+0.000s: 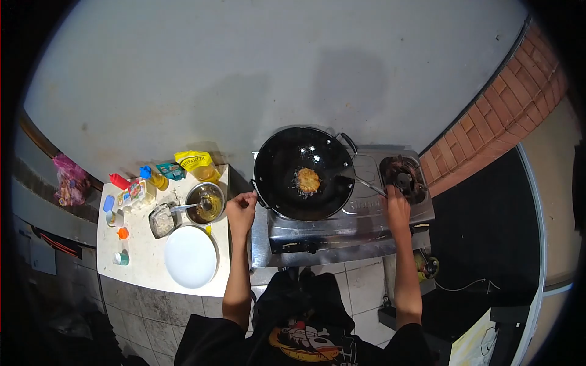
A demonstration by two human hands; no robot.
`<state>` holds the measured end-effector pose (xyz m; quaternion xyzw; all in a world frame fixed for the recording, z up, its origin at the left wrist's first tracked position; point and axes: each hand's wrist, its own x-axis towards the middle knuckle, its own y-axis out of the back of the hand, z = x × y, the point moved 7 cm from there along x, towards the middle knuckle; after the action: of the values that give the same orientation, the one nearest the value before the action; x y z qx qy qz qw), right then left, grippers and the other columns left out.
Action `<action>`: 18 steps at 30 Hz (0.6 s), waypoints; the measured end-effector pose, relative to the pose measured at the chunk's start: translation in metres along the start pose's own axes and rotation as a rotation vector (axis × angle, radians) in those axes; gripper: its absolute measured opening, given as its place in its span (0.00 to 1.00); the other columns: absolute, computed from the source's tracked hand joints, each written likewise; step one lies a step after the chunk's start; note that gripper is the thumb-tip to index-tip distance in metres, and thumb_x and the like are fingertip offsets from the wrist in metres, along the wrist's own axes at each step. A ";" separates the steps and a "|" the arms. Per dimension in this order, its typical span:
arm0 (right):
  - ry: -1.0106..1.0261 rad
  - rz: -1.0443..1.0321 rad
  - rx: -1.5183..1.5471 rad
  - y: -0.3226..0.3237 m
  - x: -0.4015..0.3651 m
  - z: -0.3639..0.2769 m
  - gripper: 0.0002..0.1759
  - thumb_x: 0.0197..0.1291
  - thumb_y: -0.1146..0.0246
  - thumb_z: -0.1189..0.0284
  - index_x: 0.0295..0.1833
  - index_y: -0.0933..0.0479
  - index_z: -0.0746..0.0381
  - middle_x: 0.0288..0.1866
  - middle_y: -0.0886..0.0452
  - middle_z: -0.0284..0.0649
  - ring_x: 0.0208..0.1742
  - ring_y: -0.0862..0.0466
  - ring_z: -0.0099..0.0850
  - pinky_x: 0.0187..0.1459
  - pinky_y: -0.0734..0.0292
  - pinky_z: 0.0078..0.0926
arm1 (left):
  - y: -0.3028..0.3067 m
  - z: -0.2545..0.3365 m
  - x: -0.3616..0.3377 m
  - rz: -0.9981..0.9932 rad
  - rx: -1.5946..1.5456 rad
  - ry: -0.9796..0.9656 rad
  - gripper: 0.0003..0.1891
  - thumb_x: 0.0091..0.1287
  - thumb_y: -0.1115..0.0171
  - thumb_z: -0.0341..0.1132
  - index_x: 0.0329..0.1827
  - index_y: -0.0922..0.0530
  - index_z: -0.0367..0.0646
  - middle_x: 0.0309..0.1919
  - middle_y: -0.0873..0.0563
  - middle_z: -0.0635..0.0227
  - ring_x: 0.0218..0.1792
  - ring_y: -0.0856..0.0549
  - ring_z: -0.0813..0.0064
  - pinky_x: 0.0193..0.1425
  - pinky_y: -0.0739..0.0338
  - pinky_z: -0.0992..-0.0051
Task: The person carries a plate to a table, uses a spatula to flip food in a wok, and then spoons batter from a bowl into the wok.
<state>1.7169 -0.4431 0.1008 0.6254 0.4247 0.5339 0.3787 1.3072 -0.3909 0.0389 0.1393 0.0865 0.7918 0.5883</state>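
Observation:
A black wok (274, 195) sits on the left burner of a steel gas stove (366, 226). Inside it, a golden-brown fritter (308, 180) lies in bubbling oil near the middle. My left hand (242, 210) has its fingers pinched at the wok's left handle (260, 195). My right hand (395, 204) is closed around the end of a metal spatula's handle (368, 185), and the dark blade rests inside the wok, right of the fritter.
Left of the stove, a white table (143, 259) holds a white plate (190, 257), a metal bowl (205, 203) with yellow batter, a small container of white powder (163, 221), sauce bottles and an oil pouch (198, 165). A second burner (403, 180) is at right.

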 end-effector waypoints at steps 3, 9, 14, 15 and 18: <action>-0.045 -0.023 0.129 0.011 0.011 -0.027 0.16 0.56 0.37 0.74 0.49 0.30 0.65 0.40 0.21 0.57 0.40 0.19 0.52 0.36 0.25 0.45 | -0.001 -0.002 0.001 0.019 -0.019 -0.009 0.12 0.61 0.34 0.34 0.33 0.18 0.28 0.18 0.20 0.70 0.22 0.25 0.87 0.27 0.30 0.82; -0.073 0.086 0.409 0.007 0.044 -0.059 0.10 0.57 0.37 0.74 0.42 0.24 0.69 0.30 0.20 0.55 0.33 0.19 0.53 0.35 0.26 0.44 | 0.002 0.001 -0.002 0.018 0.075 -0.047 0.14 0.61 0.33 0.36 0.34 0.18 0.28 0.18 0.19 0.67 0.22 0.24 0.85 0.27 0.28 0.79; -0.221 0.309 0.573 -0.001 0.067 -0.066 0.12 0.52 0.33 0.67 0.31 0.20 0.67 0.23 0.21 0.51 0.27 0.19 0.51 0.30 0.27 0.40 | 0.004 0.006 -0.005 0.071 0.133 -0.064 0.15 0.60 0.32 0.38 0.38 0.17 0.30 0.19 0.18 0.64 0.21 0.22 0.83 0.28 0.27 0.78; -0.240 0.339 0.566 0.004 0.071 -0.072 0.13 0.53 0.34 0.66 0.29 0.20 0.66 0.23 0.21 0.51 0.27 0.19 0.51 0.29 0.27 0.41 | 0.004 0.004 -0.004 0.059 0.124 -0.036 0.15 0.60 0.32 0.38 0.38 0.17 0.31 0.19 0.17 0.63 0.22 0.21 0.82 0.29 0.26 0.77; -0.210 0.342 0.396 0.002 0.084 -0.083 0.14 0.55 0.36 0.65 0.28 0.21 0.67 0.22 0.21 0.52 0.27 0.20 0.52 0.30 0.27 0.43 | 0.002 0.002 -0.005 0.072 0.122 -0.028 0.16 0.59 0.32 0.39 0.38 0.16 0.31 0.20 0.16 0.62 0.22 0.19 0.80 0.30 0.25 0.76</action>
<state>1.6407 -0.3637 0.1433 0.8016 0.3678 0.4289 0.1954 1.3074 -0.3960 0.0407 0.1888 0.1213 0.8038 0.5509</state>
